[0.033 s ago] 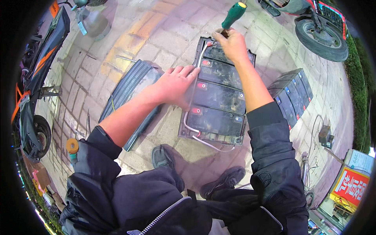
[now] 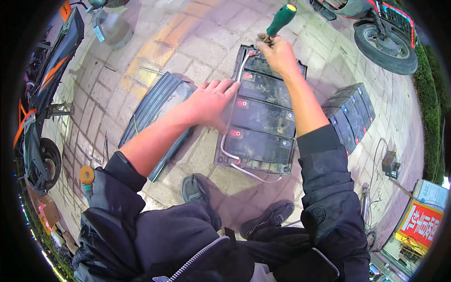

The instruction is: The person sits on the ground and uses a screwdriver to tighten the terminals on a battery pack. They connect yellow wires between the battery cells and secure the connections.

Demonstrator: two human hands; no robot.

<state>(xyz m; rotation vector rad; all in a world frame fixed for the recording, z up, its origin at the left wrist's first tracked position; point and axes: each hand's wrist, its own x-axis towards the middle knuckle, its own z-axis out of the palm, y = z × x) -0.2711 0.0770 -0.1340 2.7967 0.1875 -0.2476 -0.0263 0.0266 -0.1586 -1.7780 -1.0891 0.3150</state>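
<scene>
Before me on the paving lies a black battery case (image 2: 221, 152) holding several dark batteries (image 2: 260, 113) in a row, with red and blue terminals. My right hand (image 2: 278, 54) is closed around the lower part of a green-handled screwdriver (image 2: 282, 19), over the far end of the case. Its tip is hidden behind my fingers, near the far red terminal. My left hand (image 2: 211, 101) lies with fingers stretched along the case's left edge, by a white cable (image 2: 226, 151). That cable runs down the left side, and a loose white wire (image 2: 256, 176) curls at the near end.
A ribbed black cover (image 2: 152, 110) lies left of the case. More batteries (image 2: 350, 115) stand at the right. Scooters (image 2: 47, 89) and a wheel (image 2: 383, 44) stand at the sides. A small dark box (image 2: 390, 163) with wires and a red-and-yellow sign (image 2: 421, 223) are at the right.
</scene>
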